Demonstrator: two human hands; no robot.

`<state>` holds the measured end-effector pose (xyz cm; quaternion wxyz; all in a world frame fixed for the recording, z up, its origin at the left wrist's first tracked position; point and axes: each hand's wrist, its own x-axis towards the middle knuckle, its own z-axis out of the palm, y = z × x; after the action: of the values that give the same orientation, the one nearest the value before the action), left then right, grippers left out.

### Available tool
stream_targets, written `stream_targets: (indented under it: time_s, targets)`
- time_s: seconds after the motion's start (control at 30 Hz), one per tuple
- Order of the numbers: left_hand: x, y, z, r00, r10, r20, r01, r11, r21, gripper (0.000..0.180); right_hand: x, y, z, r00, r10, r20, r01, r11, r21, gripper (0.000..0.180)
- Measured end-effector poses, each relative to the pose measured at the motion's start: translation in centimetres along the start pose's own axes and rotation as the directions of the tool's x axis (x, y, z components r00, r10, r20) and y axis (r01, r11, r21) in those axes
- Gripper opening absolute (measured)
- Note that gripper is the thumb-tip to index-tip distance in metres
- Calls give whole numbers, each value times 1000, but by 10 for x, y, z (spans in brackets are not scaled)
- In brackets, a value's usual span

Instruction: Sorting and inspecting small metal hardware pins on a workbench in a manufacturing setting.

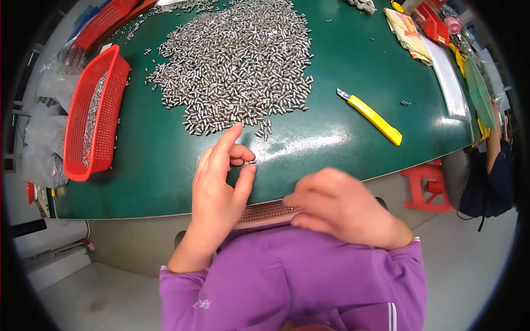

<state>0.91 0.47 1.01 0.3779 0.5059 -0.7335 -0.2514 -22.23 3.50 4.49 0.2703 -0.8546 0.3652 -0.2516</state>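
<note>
A large heap of small silver metal pins (237,66) covers the far middle of the green table (160,190). In front of it, my left hand (215,179) is closed, with a single small metal pin (252,161) between the thumb and a bent finger. Its index finger stretches toward the near edge of the heap. My right hand (342,207) is above the near table edge, smeared by motion, its fingers pointing left. Below its fingertips, a pink perforated basket (262,214) sits at my lap, mostly hidden. Whether the right hand holds anything does not show.
On the left stands a red perforated basket (113,110) with metal pins inside. A yellow utility knife (375,120) lies right of the heap, blade extended. Bags and a folded cloth (407,36) line the far right edge. A red stool (428,187) stands on the floor near another person.
</note>
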Motion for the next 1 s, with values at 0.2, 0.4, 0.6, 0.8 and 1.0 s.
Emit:
stream_targets:
  time_s: [0.2,0.4,0.6,0.8,1.0]
  targets:
    - [-3,-3,-1,998,62,-2,-62,997,35,63,-19,38,-39,790,159,-592,-499,727,-471,41]
    - [-4,-3,1,1000,12,-16,-12,1000,6,61,-40,67,-38,739,330,-587,-628,654,-422,31]
    - [-3,-2,-2,1000,-27,3,27,1000,5,64,-57,-2,-16,783,576,-234,-479,799,364,23]
    - [-3,5,-2,997,-77,31,76,997,29,66,-43,-6,21,933,356,-56,-331,908,258,55]
    - [-2,5,-1,998,-66,11,66,998,10,69,-29,-13,22,920,378,105,-383,923,26,72]
